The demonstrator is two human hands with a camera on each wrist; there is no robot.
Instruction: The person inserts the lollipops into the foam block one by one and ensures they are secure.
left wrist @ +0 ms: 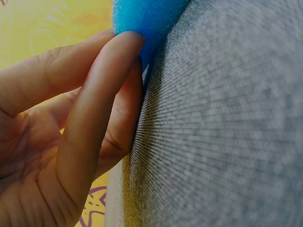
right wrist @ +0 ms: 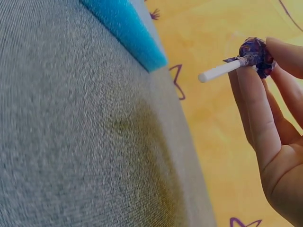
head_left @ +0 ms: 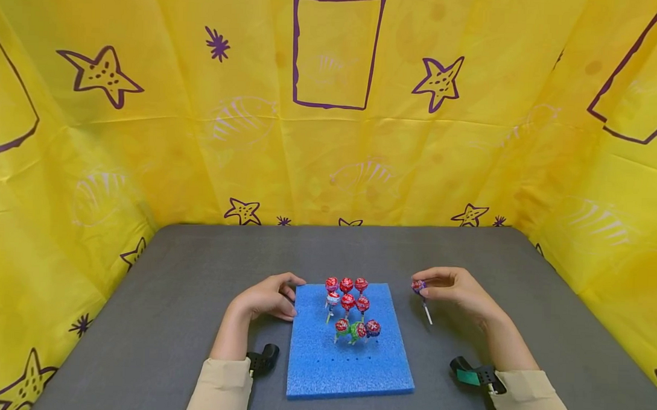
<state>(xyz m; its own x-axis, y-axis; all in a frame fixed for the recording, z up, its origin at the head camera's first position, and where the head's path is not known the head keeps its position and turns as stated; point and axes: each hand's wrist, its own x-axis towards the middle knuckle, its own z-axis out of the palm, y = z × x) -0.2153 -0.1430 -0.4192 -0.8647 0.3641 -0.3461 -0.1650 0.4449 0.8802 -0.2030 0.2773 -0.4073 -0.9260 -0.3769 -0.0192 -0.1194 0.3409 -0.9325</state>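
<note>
A blue foam board (head_left: 350, 374) lies flat on the grey table, with several wrapped lollipops (head_left: 348, 301) standing upright in it in three rows. The back rows have mostly red wrappers; green and dark ones stand in the front row. At the board's left edge, my left hand (head_left: 268, 296) touches the foam with thumb and fingertips, also seen in the left wrist view. Right of the board and apart from it, my right hand (head_left: 458, 293) pinches a purple-wrapped lollipop (right wrist: 255, 54) by its head. Its white stick points down toward the table.
Small holes (head_left: 345, 360) show in the board's front part. Grey cloth covers the table (head_left: 224, 249). Yellow curtains (head_left: 330, 163) with purple star and fish drawings enclose the back and sides. Black straps with camera mounts (head_left: 471, 374) sit at both wrists.
</note>
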